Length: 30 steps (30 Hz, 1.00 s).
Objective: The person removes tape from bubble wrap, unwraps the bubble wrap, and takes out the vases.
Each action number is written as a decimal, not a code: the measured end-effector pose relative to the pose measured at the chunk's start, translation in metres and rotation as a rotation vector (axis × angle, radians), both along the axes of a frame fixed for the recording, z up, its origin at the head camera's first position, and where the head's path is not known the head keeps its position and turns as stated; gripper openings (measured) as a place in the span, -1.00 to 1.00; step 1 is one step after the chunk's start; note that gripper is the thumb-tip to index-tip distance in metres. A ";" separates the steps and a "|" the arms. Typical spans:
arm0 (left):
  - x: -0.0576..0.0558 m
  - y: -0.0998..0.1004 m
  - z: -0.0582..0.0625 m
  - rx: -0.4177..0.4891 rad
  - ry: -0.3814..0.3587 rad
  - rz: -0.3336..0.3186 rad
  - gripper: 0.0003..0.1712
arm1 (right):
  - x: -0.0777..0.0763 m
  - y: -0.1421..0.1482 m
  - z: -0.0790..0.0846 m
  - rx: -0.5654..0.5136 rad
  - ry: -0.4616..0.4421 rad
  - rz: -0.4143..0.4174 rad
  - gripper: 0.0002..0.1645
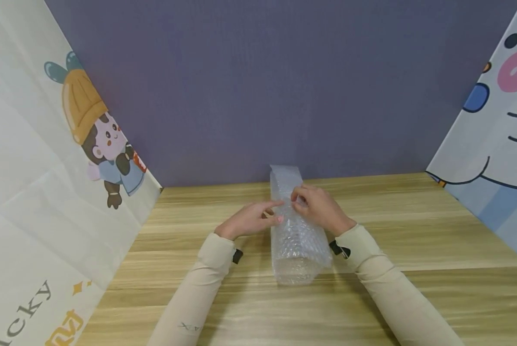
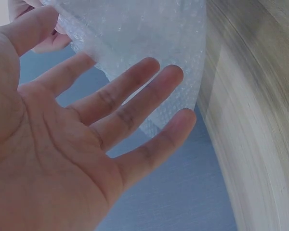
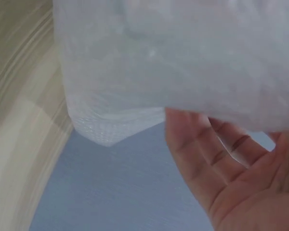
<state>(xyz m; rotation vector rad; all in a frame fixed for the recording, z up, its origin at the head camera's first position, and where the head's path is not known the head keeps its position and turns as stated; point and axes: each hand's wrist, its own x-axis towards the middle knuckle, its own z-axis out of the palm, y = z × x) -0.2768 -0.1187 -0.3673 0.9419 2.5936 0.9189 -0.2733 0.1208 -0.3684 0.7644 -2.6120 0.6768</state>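
A person's two bare hands work over a long piece of clear bubble wrap (image 1: 299, 238); it lies lengthwise down the middle of a wood-grain table (image 1: 154, 269), folded over into a loose, flattened sleeve; its near end is rounded, and its far end reaches back to the dark blue-purple panel (image 1: 258, 86) behind the table, though I cannot tell whether it touches.

The left hand (image 1: 251, 218) is at the left side of the wrap, palm open and fingers spread wide; its index finger and thumb extend over the plastic, and I cannot tell whether they touch it; the right hand (image 1: 321, 206) is above the right side of the wrap, just beside the left one, its fingers bent in towards the thumb, pinching the plastic; some fingertips are hidden behind the wrap when seen from the right wrist.

Both arms wear long cream sleeves (image 1: 189, 298), with a small black object (image 1: 237, 256) at each wrist; to the left hangs a pale backdrop (image 1: 24, 144) with a cartoon child (image 1: 107, 139) in an orange hat; to the right, a cartoon animal's pink snout (image 1: 516, 71).
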 end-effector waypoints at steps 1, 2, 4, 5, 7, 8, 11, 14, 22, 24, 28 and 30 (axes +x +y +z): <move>0.000 0.000 0.000 -0.005 -0.001 0.002 -0.33 | 0.000 0.000 -0.001 -0.009 0.002 -0.001 -0.96; 0.000 0.001 0.000 -0.011 0.000 0.004 -0.34 | 0.000 0.000 -0.001 -0.019 0.002 -0.004 -0.96; 0.001 0.001 0.000 -0.023 -0.002 0.007 -0.34 | 0.000 0.000 -0.003 -0.036 0.004 -0.013 -0.96; 0.001 0.001 0.000 -0.027 -0.004 0.008 -0.34 | 0.000 0.000 -0.003 -0.047 0.003 -0.019 -0.96; 0.000 0.002 0.000 -0.032 -0.005 0.009 -0.34 | -0.001 0.000 -0.004 -0.058 0.008 -0.033 -0.95; 0.000 0.002 0.000 -0.032 -0.007 0.010 -0.34 | -0.001 0.000 -0.004 -0.063 0.011 -0.044 -0.93; 0.001 0.002 0.000 -0.033 -0.016 0.012 -0.34 | -0.003 -0.001 -0.005 -0.070 0.009 -0.074 -0.81; 0.002 0.003 0.000 -0.037 -0.023 0.015 -0.34 | -0.004 -0.001 -0.006 -0.080 -0.004 -0.108 -0.72; -0.001 0.011 -0.004 -0.048 -0.023 0.018 -0.34 | -0.010 0.006 -0.013 -0.090 0.032 -0.174 -0.79; -0.002 0.014 -0.004 -0.047 -0.023 0.019 -0.34 | -0.011 0.007 -0.016 -0.099 0.053 -0.190 -0.80; -0.003 0.018 -0.005 -0.044 -0.028 0.022 -0.34 | -0.012 0.010 -0.019 -0.115 0.080 -0.220 -0.82; -0.003 0.020 -0.006 -0.046 -0.033 0.025 -0.33 | -0.013 0.012 -0.020 -0.122 0.085 -0.229 -0.83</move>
